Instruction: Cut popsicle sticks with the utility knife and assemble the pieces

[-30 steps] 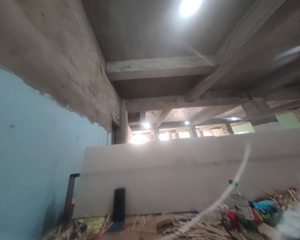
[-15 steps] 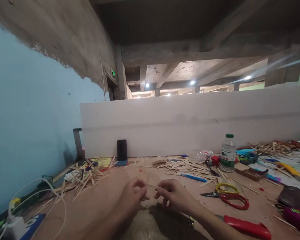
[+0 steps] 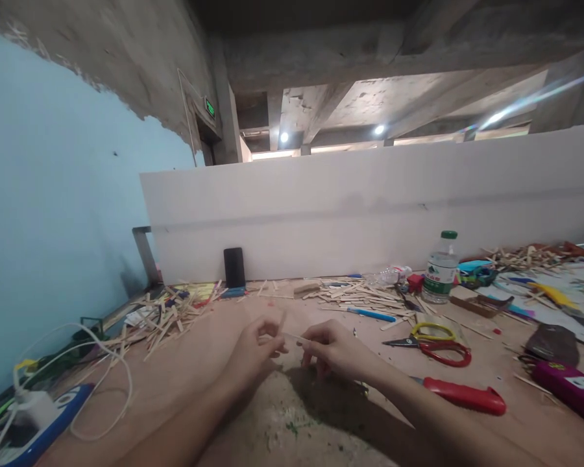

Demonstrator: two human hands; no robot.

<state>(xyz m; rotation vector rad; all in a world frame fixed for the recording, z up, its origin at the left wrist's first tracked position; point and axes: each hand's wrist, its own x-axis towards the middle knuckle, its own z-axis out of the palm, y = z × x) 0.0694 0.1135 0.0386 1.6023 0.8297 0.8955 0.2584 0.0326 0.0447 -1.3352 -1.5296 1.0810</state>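
Cream-coloured and slim, here's a strip (image 3: 296, 338) bridging two bare hands over the bench (image 3: 175, 373), to the left of the green-capped bottle (image 3: 440, 269) and nearer the viewer than it. The right hand (image 3: 333, 347) has the strip pinched, thumb and forefinger clamped on one end, its arm coming in from the near side of the bottle. Farther left of the bottle, the left hand (image 3: 260, 344) meets the other end, thumb and forefinger curled round towards each other. A pale sliver (image 3: 283, 319) pokes up there, but it is blurred, and I can't tell whether those fingers close on it.

Now to the bottle itself, upright, with a spread of loose sticks (image 3: 370, 298) just to its left and a blue pen-like tool (image 3: 372, 314) lying nearer than they do. Straight in front of the bottle, scissors (image 3: 413, 341) show one yellow and one red handle loop, and nearer again lies a red-handled tool (image 3: 464, 395). Well left of the bottle, a black phone (image 3: 234, 267) stands up, and beyond that comes another tangle of sticks (image 3: 170, 318). Behind the bottle, a white board (image 3: 292, 214) runs the whole way along.
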